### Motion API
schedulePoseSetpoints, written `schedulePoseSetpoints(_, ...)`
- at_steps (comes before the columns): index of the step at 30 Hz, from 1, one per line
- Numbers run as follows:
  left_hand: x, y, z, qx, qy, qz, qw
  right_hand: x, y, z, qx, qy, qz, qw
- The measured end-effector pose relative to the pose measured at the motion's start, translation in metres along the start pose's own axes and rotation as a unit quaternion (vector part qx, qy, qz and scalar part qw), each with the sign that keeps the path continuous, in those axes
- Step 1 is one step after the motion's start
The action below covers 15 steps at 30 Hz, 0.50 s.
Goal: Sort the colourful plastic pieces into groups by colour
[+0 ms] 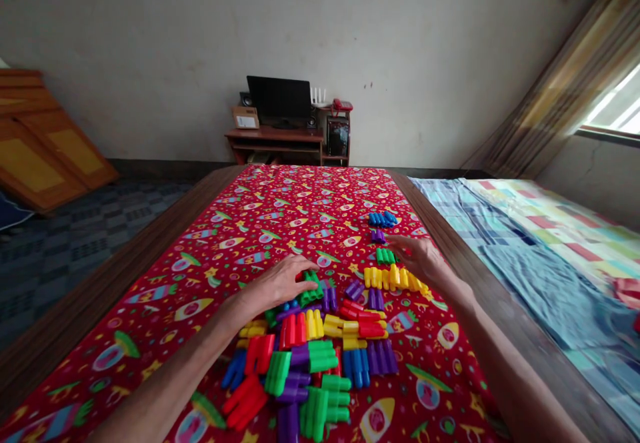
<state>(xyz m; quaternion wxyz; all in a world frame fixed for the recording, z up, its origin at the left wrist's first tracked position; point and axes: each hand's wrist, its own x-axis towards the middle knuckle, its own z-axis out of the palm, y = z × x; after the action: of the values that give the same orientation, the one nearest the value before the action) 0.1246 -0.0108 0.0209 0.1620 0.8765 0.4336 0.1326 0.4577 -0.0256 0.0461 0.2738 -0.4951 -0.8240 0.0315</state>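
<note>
Wooden cabinet (45, 149): far left by the wall, well apart from the table.
Table (150, 246): dark wood edge showing, and a red rocket-print cloth (280, 213) covers the top and carries every block in play.
Left hand (277, 286): down on the far edge of the heap, fingers curled in close and clamped over a green block (311, 291).
Green block: at the top of the heap, touching its neighbours; I cannot tell whether it is lifted clear.
Block pile (305, 356): loose on the cloth near the person, with red, yellow, green, purple and blue tube pieces jumbled and overlapping.
Desk (280, 137): at the back wall, with a dark monitor (279, 98) standing on it.
Yellow row (393, 278): yellow pieces side by side in a line, just right of the heap.
Small green piece (385, 255): just beyond the yellow row.
Purple piece (377, 235): next one out, apart from the green.
Blue piece (383, 219): farthest out, lining up with the others.
Right hand (417, 256): low over the right end of the yellow row, fingers spread wide and holding nothing, tips right beside the small green piece.
Bed cover (540, 236): checked in pale colours, along the table's right side.
Curtain (575, 69): striped, hanging by the bright window at far right.
</note>
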Motion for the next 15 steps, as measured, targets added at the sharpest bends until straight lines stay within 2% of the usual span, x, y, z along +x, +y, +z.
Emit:
schedulePoseSetpoints(4,-0.002,0.013,0.003,-0.006,-0.006,0.031,0.999,0.000,-0.059,0.020,-0.079,-0.080,-0.075,0.991)
schedulePoseSetpoints(7,-0.005,0.028,0.005,0.018,-0.001,0.061,0.998,-0.004,-0.083,0.034,-0.144,-0.111,-0.111,0.977)
schedulePoseSetpoints(10,-0.007,0.041,0.007,0.039,-0.038,0.075,0.996,-0.008,-0.087,0.041,-0.168,-0.127,-0.122,0.970)
schedulePoseSetpoints(15,-0.008,0.052,0.009,0.050,-0.072,0.049,0.995,-0.013,-0.082,0.052,-0.188,-0.122,-0.113,0.968)
